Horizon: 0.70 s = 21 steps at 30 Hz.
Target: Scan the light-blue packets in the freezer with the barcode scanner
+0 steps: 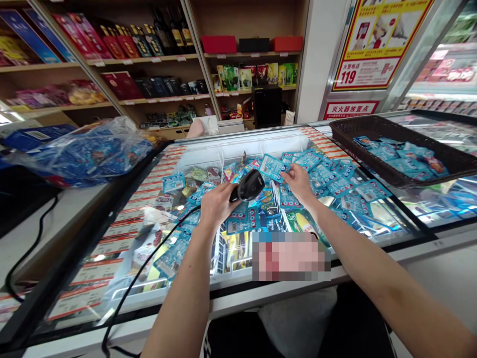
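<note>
The right hand (297, 182) pinches a blue packet (272, 166) at its four-o'clock end (its long axis points toward ten); it lies toward two o'clock from the scanner (252, 185), which the left hand (218, 204) grips.

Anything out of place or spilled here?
Blue packets lie loose, overlapping at odd angles across the freezer's glass top, while others sit in the brown basket; spilled or spread deliberately, can't tell. A pixelated block masks part of the view. No visible damage.

Bright; spots of glare; stretched edges
</note>
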Each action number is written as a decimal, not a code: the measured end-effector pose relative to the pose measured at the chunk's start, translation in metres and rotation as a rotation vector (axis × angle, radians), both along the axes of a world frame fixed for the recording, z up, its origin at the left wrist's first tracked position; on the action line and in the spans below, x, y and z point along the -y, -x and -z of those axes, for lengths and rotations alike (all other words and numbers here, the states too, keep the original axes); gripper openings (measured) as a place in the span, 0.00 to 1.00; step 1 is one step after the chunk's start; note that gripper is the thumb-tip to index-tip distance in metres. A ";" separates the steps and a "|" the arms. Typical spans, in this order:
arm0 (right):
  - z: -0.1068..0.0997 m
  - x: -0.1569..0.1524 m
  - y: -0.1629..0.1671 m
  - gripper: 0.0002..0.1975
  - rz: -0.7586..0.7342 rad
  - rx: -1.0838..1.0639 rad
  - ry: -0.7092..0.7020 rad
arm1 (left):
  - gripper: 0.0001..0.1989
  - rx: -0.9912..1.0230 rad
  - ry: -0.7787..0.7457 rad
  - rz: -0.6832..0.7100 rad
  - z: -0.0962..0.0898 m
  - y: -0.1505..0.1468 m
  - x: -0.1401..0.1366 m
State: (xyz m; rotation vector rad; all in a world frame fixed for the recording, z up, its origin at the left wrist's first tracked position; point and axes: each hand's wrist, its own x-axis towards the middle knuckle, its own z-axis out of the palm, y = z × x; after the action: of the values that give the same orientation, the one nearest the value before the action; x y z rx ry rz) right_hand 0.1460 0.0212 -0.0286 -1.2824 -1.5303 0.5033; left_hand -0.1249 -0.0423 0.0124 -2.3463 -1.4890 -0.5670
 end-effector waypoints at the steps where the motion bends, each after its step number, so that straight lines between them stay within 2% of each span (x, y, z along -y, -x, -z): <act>1: 0.000 0.000 0.001 0.11 -0.001 0.008 -0.002 | 0.17 0.002 0.002 0.000 0.000 0.000 0.000; 5: -0.007 0.006 0.002 0.13 0.027 0.041 -0.025 | 0.17 0.009 -0.009 -0.008 -0.002 0.000 0.000; 9: -0.017 0.014 -0.007 0.21 0.135 0.100 -0.139 | 0.17 0.012 -0.047 -0.093 -0.005 0.005 0.001; 11: -0.020 0.015 -0.015 0.20 0.205 0.169 -0.164 | 0.17 0.026 -0.064 -0.156 -0.006 0.009 0.001; 15: -0.019 0.009 -0.025 0.20 0.310 0.335 -0.126 | 0.17 0.060 -0.084 -0.265 -0.008 0.016 0.000; 21: -0.017 0.012 -0.021 0.20 0.393 0.590 -0.155 | 0.19 0.078 -0.051 -0.315 -0.010 0.020 0.000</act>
State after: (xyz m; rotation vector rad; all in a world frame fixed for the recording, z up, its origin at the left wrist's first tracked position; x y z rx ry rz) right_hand 0.1673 0.0090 -0.0114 -1.6425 -1.6803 -0.2700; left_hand -0.1446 -0.0419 0.0220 -2.0155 -1.8099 -0.6099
